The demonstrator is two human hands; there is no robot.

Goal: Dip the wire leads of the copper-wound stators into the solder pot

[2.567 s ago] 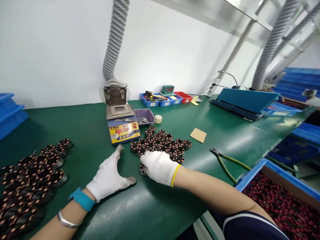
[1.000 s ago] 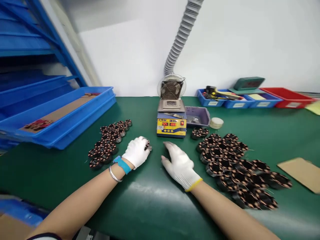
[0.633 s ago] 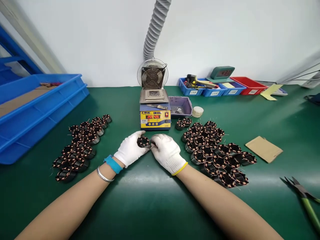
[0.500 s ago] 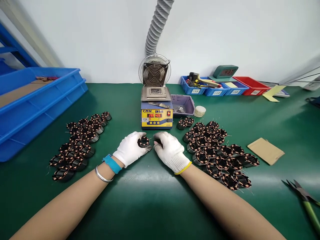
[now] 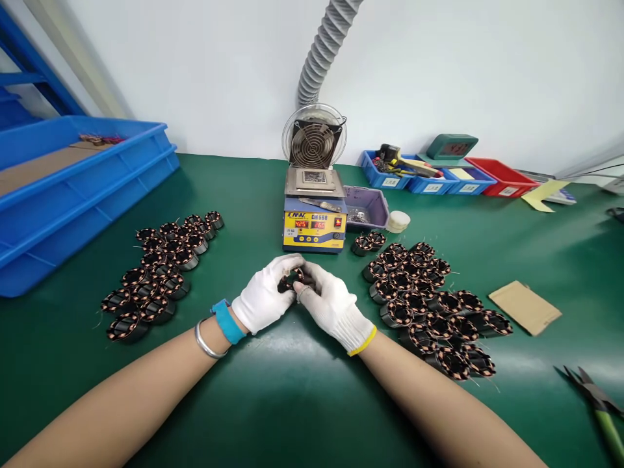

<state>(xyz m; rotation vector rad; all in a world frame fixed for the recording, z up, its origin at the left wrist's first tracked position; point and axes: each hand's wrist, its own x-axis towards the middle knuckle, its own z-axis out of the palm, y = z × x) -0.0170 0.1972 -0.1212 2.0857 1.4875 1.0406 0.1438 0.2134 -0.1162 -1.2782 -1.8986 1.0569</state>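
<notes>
A black ring-shaped coil with copper windings (image 5: 291, 279) is held between my hands, in front of the blue and yellow soldering pot (image 5: 314, 224). My left hand (image 5: 268, 292), in a white glove, is closed round the coil's left side. The fingers of my right hand (image 5: 329, 299), also gloved in white, are closed on its right side, the bare thumb tip against it. Part of the coil is hidden by the fingers. Several similar coils stand in a left group (image 5: 158, 276) and a larger right group (image 5: 429, 302).
A big blue crate (image 5: 88, 188) stands at the left. Behind the right coils are a purple tray (image 5: 373, 205), a white round stack (image 5: 398, 221), blue bins (image 5: 431, 186) and a red bin (image 5: 504, 182). Cardboard (image 5: 525, 307) and green-handled pliers (image 5: 604, 416) lie at the right.
My right hand has come to the coil and now grips it together with my left hand. The coil has tilted. The whole view has shifted slightly.
</notes>
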